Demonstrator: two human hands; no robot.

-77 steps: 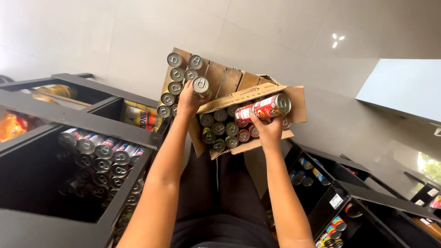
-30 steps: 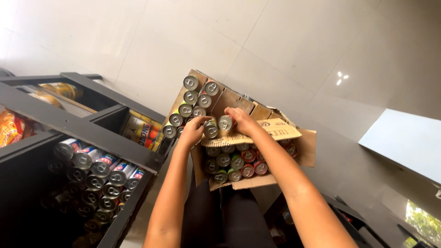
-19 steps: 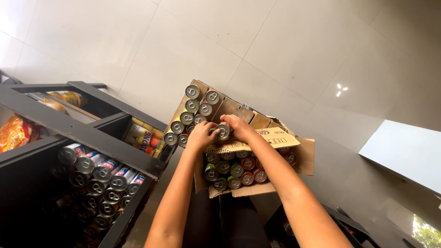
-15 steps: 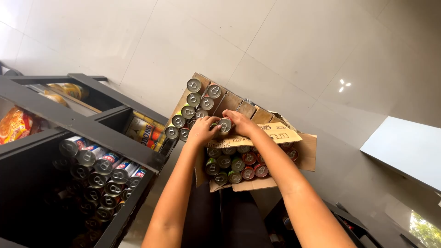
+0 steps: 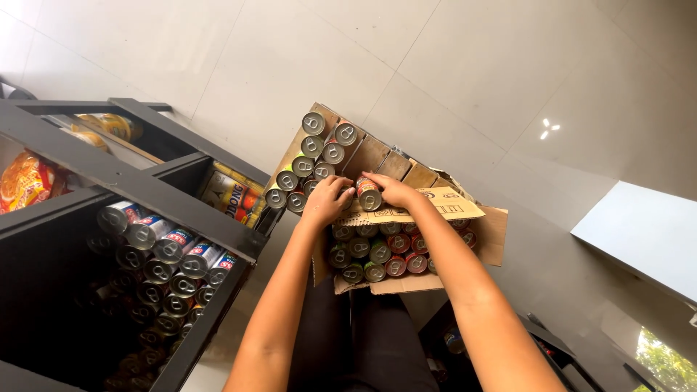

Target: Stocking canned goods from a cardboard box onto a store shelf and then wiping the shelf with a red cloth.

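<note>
The right hand [image 5: 393, 190] has its fingers curled round a red-labelled metal can with a silver pull-tab lid [image 5: 369, 194], gripping it by the side so that the lid faces the camera, and this can sits just above the printed cardboard flap [image 5: 428, 210] that lies under the wrist. The left hand [image 5: 326, 202] is immediately beside it, fingers bent and bunched, its fingertips touching or almost touching the same can from the other side; whether it actually grips the can cannot be told. Both hands work inside an open brown cardboard box [image 5: 491, 236] resting on the person's dark-trousered lap. Beyond the left fingertips stands a double row of silver-lidded cans [image 5: 312, 158] running along the far-left edge of the box. Below both wrists, nearer the body and partly under the flap, lies a packed cluster of red and green cans [image 5: 377, 254] in tight rows. Further out to the left of the left forearm stands a black metal shelving rack [image 5: 156, 192], and its near compartment holds many more lying silver-lidded cans with blue and red labels [image 5: 163, 250]. Further left on the rack is an orange snack packet [image 5: 25, 181], with a yellow packet [image 5: 112, 125] above it. Pale glossy floor tiles [image 5: 450, 72] stretch beyond the box.
</note>
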